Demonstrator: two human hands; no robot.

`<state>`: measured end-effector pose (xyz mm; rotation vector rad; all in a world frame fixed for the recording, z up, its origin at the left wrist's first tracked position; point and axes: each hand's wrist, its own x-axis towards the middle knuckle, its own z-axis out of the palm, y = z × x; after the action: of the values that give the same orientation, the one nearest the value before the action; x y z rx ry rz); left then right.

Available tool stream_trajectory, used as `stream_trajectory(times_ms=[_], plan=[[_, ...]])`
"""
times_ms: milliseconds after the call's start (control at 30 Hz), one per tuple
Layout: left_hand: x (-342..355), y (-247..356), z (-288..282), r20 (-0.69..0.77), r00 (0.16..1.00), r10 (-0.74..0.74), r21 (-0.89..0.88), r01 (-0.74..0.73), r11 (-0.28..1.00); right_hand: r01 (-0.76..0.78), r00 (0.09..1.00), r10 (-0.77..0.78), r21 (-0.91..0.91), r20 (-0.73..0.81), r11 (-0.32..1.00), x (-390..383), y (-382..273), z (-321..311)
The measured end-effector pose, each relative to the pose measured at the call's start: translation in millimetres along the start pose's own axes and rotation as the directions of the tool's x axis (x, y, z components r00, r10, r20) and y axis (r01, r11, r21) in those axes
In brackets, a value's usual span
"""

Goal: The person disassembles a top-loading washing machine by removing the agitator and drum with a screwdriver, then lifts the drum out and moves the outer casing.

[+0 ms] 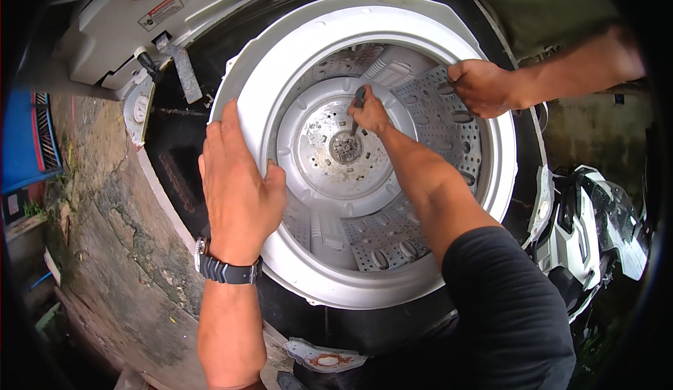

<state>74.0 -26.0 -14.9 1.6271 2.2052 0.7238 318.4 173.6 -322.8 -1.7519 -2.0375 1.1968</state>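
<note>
A top-loading washing machine stands open below me, its perforated metal tub (438,120) ringed by a broad white ring (270,67). My left hand (242,180) grips this ring at the left, with fingers over the outer side and thumb toward the opening. Reaching down inside the tub, my right hand (371,115) is closed around a dark-handled screwdriver-like tool (360,96). The tool's tip points at the worn round hub (345,148) in the middle of the tub floor; whether it touches is unclear. A co-worker's hand (484,87) holds the ring's right side.
Around the ring lies the machine's dark open top (175,152). A white panel (105,39) with a metal bracket (186,74) sits at the upper left. Rough concrete (126,250) spreads out on the left, and a white-and-black motorbike (585,229) is at the right.
</note>
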Motion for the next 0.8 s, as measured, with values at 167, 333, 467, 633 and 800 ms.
stream_trajectory(times_ms=[167,333,467,633,800], plan=[[1.8,4.3,0.4,-0.015,1.000,0.013,0.042,-0.013,0.999,-0.044,0.975,0.062,0.088,-0.215,0.995,-26.3,32.9,21.8],[-3.9,-1.4,-1.7,-0.027,1.000,0.006,0.017,-0.005,1.000,0.009,0.999,-0.007,-0.077,0.032,0.997,-6.9,-2.6,-1.4],[2.6,3.2,0.9,-0.021,1.000,0.021,-0.011,-0.021,1.000,-0.142,0.975,0.150,0.058,-0.165,0.988,-34.6,33.3,16.2],[2.5,6.3,-1.5,-0.016,1.000,0.021,-0.046,-0.022,0.999,-0.073,0.990,0.081,0.074,-0.119,0.995,-18.5,27.8,7.3],[2.4,6.8,-3.1,-0.008,1.000,-0.011,-0.054,0.011,0.998,-0.108,0.932,0.141,0.117,-0.332,0.987,-33.9,4.6,9.1]])
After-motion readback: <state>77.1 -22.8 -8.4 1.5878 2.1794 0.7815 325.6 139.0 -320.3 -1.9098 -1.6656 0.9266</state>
